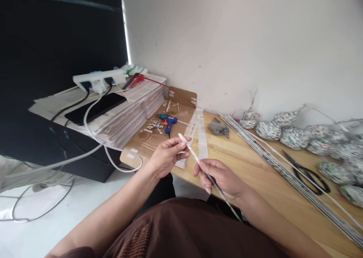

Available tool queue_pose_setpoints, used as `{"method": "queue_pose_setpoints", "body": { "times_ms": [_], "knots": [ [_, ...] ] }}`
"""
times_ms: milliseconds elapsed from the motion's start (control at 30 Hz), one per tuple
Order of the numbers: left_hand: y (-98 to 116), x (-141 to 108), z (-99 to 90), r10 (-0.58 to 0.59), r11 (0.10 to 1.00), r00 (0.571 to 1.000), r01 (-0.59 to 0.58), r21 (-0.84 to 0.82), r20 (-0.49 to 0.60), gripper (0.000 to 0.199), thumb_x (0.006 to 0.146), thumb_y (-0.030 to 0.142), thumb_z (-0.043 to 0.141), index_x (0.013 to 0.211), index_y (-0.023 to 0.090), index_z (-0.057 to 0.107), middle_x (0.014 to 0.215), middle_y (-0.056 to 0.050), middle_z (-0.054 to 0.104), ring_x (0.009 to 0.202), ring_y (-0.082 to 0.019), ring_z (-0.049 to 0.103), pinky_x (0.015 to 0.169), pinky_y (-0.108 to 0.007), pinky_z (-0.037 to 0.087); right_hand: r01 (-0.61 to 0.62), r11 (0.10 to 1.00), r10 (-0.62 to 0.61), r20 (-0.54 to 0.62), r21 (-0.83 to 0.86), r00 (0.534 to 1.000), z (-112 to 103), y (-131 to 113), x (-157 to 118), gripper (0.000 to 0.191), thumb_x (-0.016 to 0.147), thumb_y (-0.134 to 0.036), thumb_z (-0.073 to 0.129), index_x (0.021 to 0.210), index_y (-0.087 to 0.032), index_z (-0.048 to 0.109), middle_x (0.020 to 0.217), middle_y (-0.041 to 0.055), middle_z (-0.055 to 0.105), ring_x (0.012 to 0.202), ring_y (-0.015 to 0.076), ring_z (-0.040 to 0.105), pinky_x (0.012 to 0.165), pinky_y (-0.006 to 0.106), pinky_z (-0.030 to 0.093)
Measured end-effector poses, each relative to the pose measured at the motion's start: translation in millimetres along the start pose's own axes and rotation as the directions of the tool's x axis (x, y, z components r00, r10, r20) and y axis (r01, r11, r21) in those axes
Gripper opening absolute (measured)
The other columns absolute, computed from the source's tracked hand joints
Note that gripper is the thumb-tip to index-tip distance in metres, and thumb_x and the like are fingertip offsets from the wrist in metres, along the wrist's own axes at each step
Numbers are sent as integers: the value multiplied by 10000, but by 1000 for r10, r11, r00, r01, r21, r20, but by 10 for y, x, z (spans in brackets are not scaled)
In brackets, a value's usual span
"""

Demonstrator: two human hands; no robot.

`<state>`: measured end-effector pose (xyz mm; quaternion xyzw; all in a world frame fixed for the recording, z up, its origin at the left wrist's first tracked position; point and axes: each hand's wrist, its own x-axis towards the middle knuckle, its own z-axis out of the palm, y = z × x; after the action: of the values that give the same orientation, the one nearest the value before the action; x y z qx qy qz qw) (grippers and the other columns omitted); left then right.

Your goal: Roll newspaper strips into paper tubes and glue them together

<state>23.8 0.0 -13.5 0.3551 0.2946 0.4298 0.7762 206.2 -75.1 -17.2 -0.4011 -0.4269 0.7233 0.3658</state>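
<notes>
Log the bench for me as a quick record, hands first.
Left hand: pinching the rod near its white tip
Right hand: gripping the same rod lower down
Glue gun: on the cardboard, beside paper scraps
Rods: bundled on the table
Scissors: right of the bundle
Phone: on the paper stack

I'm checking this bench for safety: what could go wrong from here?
The glue gun lies beside paper scraps; if hot, it could scorch them. The white cable loops near the left wrist, which might snag it. The paper stick, pinched by the left hand and right hand, might crease if squeezed.
</notes>
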Motion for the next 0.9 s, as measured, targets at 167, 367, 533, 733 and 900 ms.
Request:
{"method": "queue_pose_setpoints", "body": {
  "times_ms": [167,367,533,733,900],
  "knots": [
    [-33,27,-26,-9,1000,1000,9,-22,-13,195,679,230,786,817,115,712,750,-23,647,629,-69,603,625,-176,541,-29,996,24,67,81,997,-9,9,2,350,926,-417,478,795,-121,613,443,-38,473,367,80,454,425,205,336],
    [-73,46,-36,-37,996,999,34,-83,-31,207,656,232,803,781,118,683,712,-7,624,621,-65,599,588,-153,535,-29,985,11,105,171,994,-44,27,23,327,918,-394,489,785,-122,613,424,-46,451,356,80,443,416,203,329],
    [-77,57,-45,-28,993,1000,28,-112,2,245,655,243,806,832,120,690,718,-7,626,630,-66,601,601,-153,537,-71,960,21,183,271,983,-50,28,23,301,904,-383,503,772,-132,606,403,-58,425,338,81,417,403,206,336],
    [-108,67,-48,23,992,1000,-23,-122,2,172,679,220,786,751,129,660,731,17,599,611,-49,574,564,-146,512,-80,954,24,194,289,981,-47,41,33,289,907,-370,508,778,-129,604,404,-58,436,338,81,420,406,212,346],
    [-105,54,-44,14,991,999,-7,-136,52,192,728,242,750,887,159,680,764,7,609,654,-65,588,581,-159,519,-80,945,10,218,317,976,-49,48,35,289,917,-356,482,777,-134,600,406,-59,428,338,84,413,404,219,346]
  ]
}}
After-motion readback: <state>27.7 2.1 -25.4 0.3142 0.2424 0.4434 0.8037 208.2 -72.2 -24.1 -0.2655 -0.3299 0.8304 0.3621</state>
